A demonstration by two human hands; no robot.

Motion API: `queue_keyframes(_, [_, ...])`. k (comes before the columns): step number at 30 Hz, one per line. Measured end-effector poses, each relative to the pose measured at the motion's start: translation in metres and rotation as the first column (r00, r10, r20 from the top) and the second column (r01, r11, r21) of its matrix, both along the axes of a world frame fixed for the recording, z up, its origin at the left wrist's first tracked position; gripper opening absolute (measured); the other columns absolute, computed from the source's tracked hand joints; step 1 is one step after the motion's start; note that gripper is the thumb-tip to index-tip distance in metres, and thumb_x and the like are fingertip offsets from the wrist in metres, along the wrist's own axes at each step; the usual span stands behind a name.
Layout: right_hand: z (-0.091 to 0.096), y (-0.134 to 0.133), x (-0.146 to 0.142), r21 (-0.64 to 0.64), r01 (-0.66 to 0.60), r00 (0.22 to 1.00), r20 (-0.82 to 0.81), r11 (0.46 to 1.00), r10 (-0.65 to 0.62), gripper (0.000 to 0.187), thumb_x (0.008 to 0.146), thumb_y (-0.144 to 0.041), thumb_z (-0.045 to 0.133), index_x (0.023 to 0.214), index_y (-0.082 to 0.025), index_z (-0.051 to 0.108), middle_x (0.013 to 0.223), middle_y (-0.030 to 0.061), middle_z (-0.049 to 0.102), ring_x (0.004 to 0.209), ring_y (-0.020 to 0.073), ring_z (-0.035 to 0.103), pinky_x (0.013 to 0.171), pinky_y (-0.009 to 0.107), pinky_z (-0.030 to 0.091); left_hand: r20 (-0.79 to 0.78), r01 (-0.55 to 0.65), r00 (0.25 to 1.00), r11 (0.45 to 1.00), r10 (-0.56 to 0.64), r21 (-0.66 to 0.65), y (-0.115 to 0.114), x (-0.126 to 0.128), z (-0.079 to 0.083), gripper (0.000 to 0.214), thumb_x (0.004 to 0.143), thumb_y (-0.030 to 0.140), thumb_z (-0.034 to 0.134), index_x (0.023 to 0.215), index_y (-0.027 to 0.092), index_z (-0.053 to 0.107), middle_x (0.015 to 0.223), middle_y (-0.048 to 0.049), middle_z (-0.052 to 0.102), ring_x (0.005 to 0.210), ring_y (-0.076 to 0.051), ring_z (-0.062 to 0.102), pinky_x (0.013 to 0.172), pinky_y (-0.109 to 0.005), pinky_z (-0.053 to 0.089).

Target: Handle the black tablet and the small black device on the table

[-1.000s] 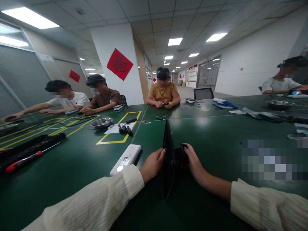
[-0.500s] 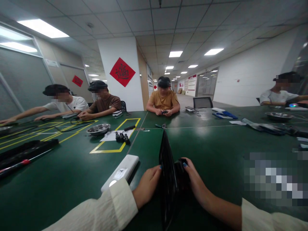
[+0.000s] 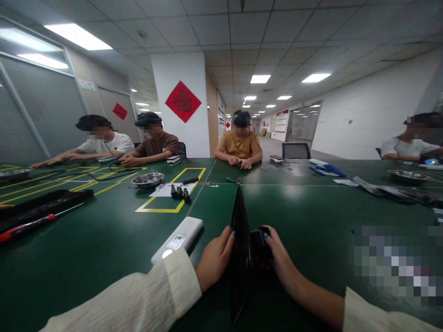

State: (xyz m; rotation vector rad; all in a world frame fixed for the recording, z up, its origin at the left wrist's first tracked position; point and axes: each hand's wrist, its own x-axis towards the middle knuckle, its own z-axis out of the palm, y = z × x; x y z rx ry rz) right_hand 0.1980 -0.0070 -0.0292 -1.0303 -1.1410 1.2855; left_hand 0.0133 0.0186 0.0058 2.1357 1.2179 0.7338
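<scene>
A thin, glossy black panel [image 3: 240, 258] stands nearly edge-on in front of me, upright just above or on the table; I cannot tell which. My left hand [image 3: 216, 253] is closed on its left side, thumb lying along the face. On the other side my right hand [image 3: 278, 253] grips a chunky black part [image 3: 260, 242] at the back of the panel, thumb on top. Whether that part is fixed to the panel is hard to see. The fingers beneath are largely hidden. Beside my left wrist lies a white power-bank-like box [image 3: 180, 237].
On the green table [image 3: 311, 230] are black cylindrical parts [image 3: 180, 193] on paper, a metal bowl [image 3: 148, 180], pliers [image 3: 235, 180], a black tray [image 3: 44, 207] and a red-black tool [image 3: 26, 227]. Several people sit around, one in a tan shirt [image 3: 238, 145] opposite. Gloves [image 3: 327, 169] lie right.
My view has turned slightly left, so the surroundings sit further right in the picture. Both hands keep their hold; the panel has tilted slightly.
</scene>
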Motion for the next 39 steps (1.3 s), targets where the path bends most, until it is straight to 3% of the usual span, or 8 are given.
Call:
queue_keyframes(8, [0.0006, 0.0011, -0.0015, -0.046, 0.009, 0.999, -0.033, 0.999, -0.011, 0.046, 0.082, -0.055, 0.043, 0.114, -0.024, 0.035, 0.089, 0.0023, 0.054, 0.066, 0.0154, 0.055, 0.048, 0.024, 0.038, -0.087, -0.006, 0.996, 1.0, 0.007, 0.004, 0.0045, -0.0028, -0.0042, 0.038, 0.091, 0.043, 0.02, 0.092, 0.022, 0.051, 0.085, -0.0028, 0.065, 0.079, -0.018, 0.061, 0.072, -0.025, 0.043])
queue_keyframes(15, [-0.0004, 0.0003, -0.0011, -0.003, -0.021, 0.999, -0.048, 1.0, 0.021, 0.041, 0.084, -0.053, 0.043, 0.112, -0.024, 0.036, 0.091, 0.0022, 0.055, 0.07, 0.0159, 0.056, 0.05, 0.025, 0.039, -0.049, -0.039, 0.998, 0.999, 0.038, -0.002, 0.0037, -0.0034, -0.006, 0.042, 0.09, 0.043, 0.022, 0.102, 0.021, 0.055, 0.088, -0.0041, 0.067, 0.086, -0.02, 0.06, 0.078, -0.028, 0.043])
queue_keyframes(21, [-0.0034, 0.003, 0.0004, 0.005, -0.029, 0.996, -0.088, 1.0, 0.03, 0.039, 0.084, -0.051, 0.045, 0.111, -0.024, 0.038, 0.092, 0.0023, 0.055, 0.078, 0.0181, 0.057, 0.053, 0.025, 0.041, 0.049, 0.048, 0.998, 0.996, -0.045, -0.073, 0.0058, -0.0007, -0.0001, 0.048, 0.089, 0.048, 0.022, 0.086, 0.017, 0.059, 0.086, -0.0047, 0.067, 0.08, -0.019, 0.058, 0.074, -0.026, 0.043])
queue_keyframes(31, [0.0001, -0.0001, 0.0001, -0.036, -0.02, 0.998, -0.067, 0.999, 0.018, 0.042, 0.082, -0.051, 0.045, 0.114, -0.025, 0.037, 0.086, 0.0016, 0.055, 0.066, 0.0153, 0.054, 0.05, 0.025, 0.039, 0.059, -0.005, 0.998, 0.985, 0.015, -0.17, 0.0062, -0.0006, -0.0023, 0.045, 0.086, 0.046, 0.026, 0.076, 0.016, 0.057, 0.079, -0.0037, 0.065, 0.079, -0.019, 0.057, 0.072, -0.027, 0.043])
queue_keyframes(35, [-0.0031, 0.002, 0.0007, -0.02, -0.019, 0.998, -0.061, 1.0, 0.017, 0.042, 0.082, -0.05, 0.045, 0.114, -0.024, 0.037, 0.085, 0.0014, 0.054, 0.064, 0.0144, 0.053, 0.05, 0.025, 0.04, 0.075, -0.041, 0.996, 0.996, 0.047, -0.081, 0.0058, 0.0006, -0.0034, 0.036, 0.088, 0.045, 0.027, 0.084, 0.018, 0.051, 0.085, -0.0038, 0.063, 0.081, -0.018, 0.057, 0.074, -0.026, 0.042])
queue_keyframes(39, [-0.0078, 0.0054, 0.0012, 0.009, -0.014, 0.996, -0.087, 1.0, 0.015, 0.04, 0.082, -0.049, 0.047, 0.111, -0.024, 0.038, 0.088, 0.0023, 0.053, 0.072, 0.017, 0.055, 0.049, 0.024, 0.041, 0.052, 0.006, 0.999, 1.0, -0.005, -0.015, 0.0046, 0.0001, -0.0039, 0.032, 0.09, 0.042, 0.024, 0.093, 0.021, 0.048, 0.088, -0.0034, 0.063, 0.084, -0.017, 0.059, 0.074, -0.025, 0.042])
